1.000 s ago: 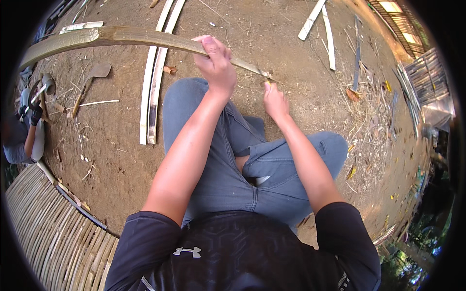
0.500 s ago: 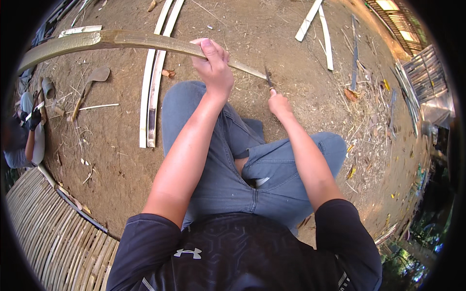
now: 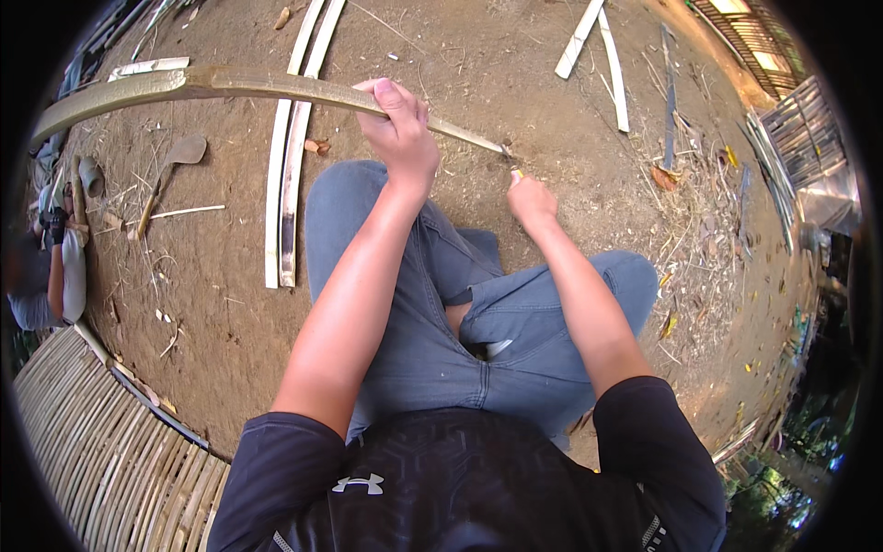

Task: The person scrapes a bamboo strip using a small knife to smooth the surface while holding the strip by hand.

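Note:
A long split bamboo strip (image 3: 267, 86) runs from the far left edge across the front of me, tapering toward its right end. My left hand (image 3: 401, 138) is closed round it above my left knee. In my closed right hand (image 3: 533, 199) is a knife (image 3: 517, 173), with a pale band on its handle just past the thumb. Its dark blade shows only as a small blurred patch at the strip's right tip. Whether the blade touches the bamboo, I cannot tell.
Two long bamboo strips (image 3: 278, 207) lie left of my knee, more pale strips (image 3: 614, 78) at the far right. A broad-bladed tool (image 3: 175, 166) lies on the dirt floor. Another person (image 3: 60, 248) sits at the left edge, near a slatted bamboo platform (image 3: 120, 442).
The knife's blade has tilted, so less of it shows. My right hand has shifted very slightly. At left, the other person's arm has moved.

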### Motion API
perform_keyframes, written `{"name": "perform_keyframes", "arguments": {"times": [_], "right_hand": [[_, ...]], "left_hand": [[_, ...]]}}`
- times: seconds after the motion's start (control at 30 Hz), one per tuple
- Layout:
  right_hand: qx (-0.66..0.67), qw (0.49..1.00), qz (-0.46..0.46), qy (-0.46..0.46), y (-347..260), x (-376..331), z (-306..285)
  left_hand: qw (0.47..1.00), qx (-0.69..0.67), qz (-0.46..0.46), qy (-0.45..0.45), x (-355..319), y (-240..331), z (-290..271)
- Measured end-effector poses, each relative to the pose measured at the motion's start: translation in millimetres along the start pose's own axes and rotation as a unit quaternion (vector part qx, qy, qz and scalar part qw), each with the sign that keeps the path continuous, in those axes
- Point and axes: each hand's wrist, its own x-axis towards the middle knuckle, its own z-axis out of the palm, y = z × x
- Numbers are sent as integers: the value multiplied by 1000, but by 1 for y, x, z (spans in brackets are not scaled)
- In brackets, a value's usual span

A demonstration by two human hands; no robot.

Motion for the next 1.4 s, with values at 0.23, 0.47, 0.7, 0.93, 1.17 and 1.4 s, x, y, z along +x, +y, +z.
{"name": "perform_keyframes", "arguments": {"times": [0.23, 0.47, 0.7, 0.93, 1.17, 1.4], "right_hand": [[26, 997, 2, 72, 16, 5, 27], [32, 999, 18, 4, -20, -12, -12], [13, 999, 17, -27, -3, -5, 5], [10, 998, 34, -51, -2, -12, -6], [-26, 998, -36, 36, -2, -9, 2], [8, 1000, 0, 0, -10, -15, -6]], "left_hand": [[1000, 2, 0, -5, 0, 1, 3], [1000, 23, 3, 12, 4, 1, -4], [1000, 0, -8, -3, 2, 2, -1], [1000, -3, 7, 19, 2, 1, 3], [1000, -14, 13, 1, 0, 0, 0], [1000, -5, 9, 9, 2, 0, -3]]}}
